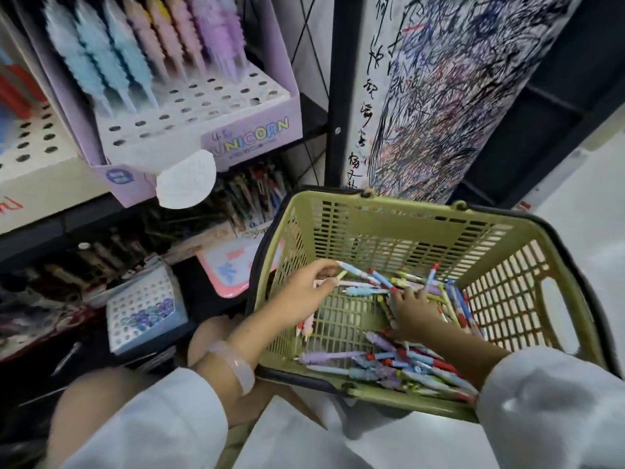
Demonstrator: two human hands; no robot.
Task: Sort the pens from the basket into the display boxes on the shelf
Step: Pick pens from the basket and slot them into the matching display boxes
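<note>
Pens (416, 362) litter the slotted green plastic basket (554, 319); left hand (301, 292) pinches several, right hand (411, 313) fingers spread among them

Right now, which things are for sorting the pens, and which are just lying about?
For the job:
- green basket
- loose pens in it
- pens held by the left hand
- right hand reaching among the pens
- Unicorn display box on the shelf

Just lying about:
- scribbled test paper
- pink board
- bracelet on the left wrist
</note>
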